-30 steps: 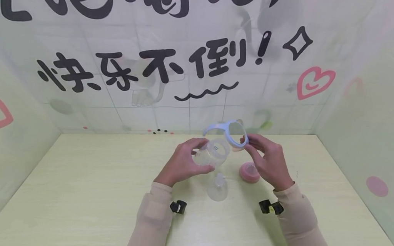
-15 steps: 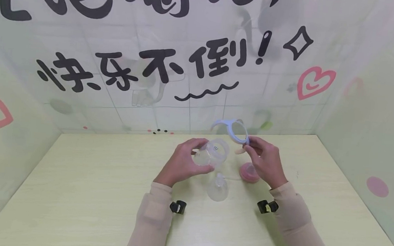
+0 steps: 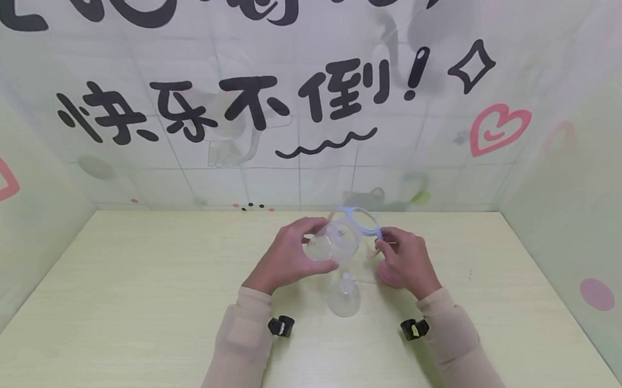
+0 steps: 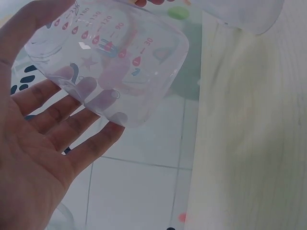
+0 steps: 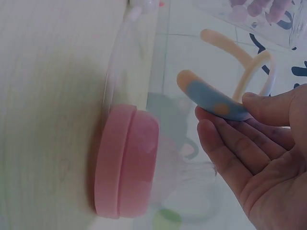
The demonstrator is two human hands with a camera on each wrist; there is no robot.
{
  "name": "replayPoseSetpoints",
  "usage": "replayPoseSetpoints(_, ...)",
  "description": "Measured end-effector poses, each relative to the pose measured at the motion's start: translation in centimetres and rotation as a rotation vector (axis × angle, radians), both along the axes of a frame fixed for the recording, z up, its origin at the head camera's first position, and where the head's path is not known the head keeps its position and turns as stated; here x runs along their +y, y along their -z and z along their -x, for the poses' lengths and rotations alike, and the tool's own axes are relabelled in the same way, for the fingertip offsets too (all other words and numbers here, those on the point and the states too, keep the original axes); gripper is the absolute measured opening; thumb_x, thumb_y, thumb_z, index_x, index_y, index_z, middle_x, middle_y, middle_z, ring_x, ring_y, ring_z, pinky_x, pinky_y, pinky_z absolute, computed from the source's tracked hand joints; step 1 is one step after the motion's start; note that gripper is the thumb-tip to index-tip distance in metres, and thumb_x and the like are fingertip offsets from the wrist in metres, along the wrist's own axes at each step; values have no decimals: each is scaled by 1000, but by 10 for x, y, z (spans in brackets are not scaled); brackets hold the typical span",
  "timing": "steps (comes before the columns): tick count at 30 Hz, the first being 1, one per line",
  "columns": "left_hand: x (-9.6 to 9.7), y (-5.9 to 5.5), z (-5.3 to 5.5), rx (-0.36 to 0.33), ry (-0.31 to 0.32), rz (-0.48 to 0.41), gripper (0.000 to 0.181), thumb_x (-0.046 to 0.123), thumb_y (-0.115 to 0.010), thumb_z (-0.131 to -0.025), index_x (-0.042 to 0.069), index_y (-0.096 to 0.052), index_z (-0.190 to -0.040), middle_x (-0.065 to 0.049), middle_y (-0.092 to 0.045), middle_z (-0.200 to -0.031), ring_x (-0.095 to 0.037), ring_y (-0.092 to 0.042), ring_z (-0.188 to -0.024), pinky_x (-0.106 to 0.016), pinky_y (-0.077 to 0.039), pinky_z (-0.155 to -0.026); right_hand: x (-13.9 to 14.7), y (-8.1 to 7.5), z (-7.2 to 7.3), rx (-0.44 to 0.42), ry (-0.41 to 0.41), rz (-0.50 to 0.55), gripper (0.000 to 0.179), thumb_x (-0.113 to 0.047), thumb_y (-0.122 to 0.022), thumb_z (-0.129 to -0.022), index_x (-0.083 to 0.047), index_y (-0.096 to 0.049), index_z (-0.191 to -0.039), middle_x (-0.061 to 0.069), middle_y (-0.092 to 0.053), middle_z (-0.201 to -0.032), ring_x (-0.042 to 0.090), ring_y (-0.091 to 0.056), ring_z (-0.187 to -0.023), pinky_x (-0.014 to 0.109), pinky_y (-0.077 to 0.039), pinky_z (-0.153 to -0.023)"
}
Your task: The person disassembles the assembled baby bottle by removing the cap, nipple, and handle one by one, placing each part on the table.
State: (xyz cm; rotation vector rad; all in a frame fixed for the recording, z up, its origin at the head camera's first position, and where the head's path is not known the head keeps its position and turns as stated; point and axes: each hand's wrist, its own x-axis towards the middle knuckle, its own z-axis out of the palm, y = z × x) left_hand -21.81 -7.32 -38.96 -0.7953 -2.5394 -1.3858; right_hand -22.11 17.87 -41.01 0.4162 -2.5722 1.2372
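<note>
My left hand [image 3: 294, 252] grips a clear baby bottle [image 4: 129, 62] around its side, with red measuring marks and small printed figures on its wall. The bottle is tilted, its open mouth towards my right hand [image 3: 408, 261]. Between thumb and fingers that right hand pinches a blue bottle handle ring [image 3: 365, 230]; in the right wrist view its two curved grips [image 5: 211, 100] show orange and blue. In the head view the ring overlaps the bottle's rim; whether they touch I cannot tell. Partly behind my right hand, a pink collar [image 5: 127, 163] with a clear teat [image 5: 184, 167] stands on the table.
A clear dome-shaped cover [image 3: 343, 300] stands on the pale wooden table [image 3: 143, 302] below the bottle. In the right wrist view a thin pale tube [image 5: 112, 67] lies near the pink collar. Printed translucent sheets [image 3: 269, 172] bound the table at the back and sides.
My right hand has moved left and slightly down, bringing the handle ring to the bottle's mouth and covering more of the pink collar. My left hand and the bottle have stayed in place.
</note>
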Motion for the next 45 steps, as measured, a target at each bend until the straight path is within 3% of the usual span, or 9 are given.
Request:
replayPoseSetpoints(13, -1, -2, -1, -6, -3, -10, 70, 23, -90, -69, 7, -61, -131, -3, -66, -124, -16, -60, -109, -32, -55, -88, -15, 10, -1, -2, -17, -72, 18, 1, -67, -91, 10, -68, -107, 24, -72, -99, 34, -73, -87, 43, -59, -77)
replayPoseSetpoints(18, 0, -2, 0, -18, 0, -11, 70, 23, -90, -69, 8, -61, -131, -2, -66, -124, -15, -60, -110, -34, -55, -89, -17, 11, -2, -26, -1, -101, 22, -1, -66, -93, 10, -68, -112, 24, -72, -99, 32, -72, -87, 42, -59, -75)
replayPoseSetpoints(28, 1, 0, 1, -17, -3, -17, 70, 23, -91, -68, 7, -62, -131, -1, -66, -123, -14, -60, -109, -31, -55, -88, -17, 13, -2, -23, -14, -132, 21, 0, -64, -93, 10, -68, -111, 19, -72, -89, 23, -68, -75, 35, -57, -66)
replayPoseSetpoints(36, 1, 1, 1, -22, 0, -28, 70, 22, -91, -68, 7, -62, -130, -2, -66, -124, -15, -61, -110, -33, -55, -88, -19, 13, -3, -107, 20, -152, 42, 0, -65, -91, 9, -56, -131, 21, -72, -95, 28, -70, -82, 40, -58, -72)
replayPoseSetpoints(45, 0, 0, 0, -22, 8, -31, 70, 21, -90, -69, 6, -61, -130, -4, -66, -123, -20, -61, -111, -38, -56, -88, -20, 18, -3, -93, 15, -150, 40, 2, -66, -90, 9, -56, -129, 23, -71, -96, 31, -72, -84, 43, -59, -75)
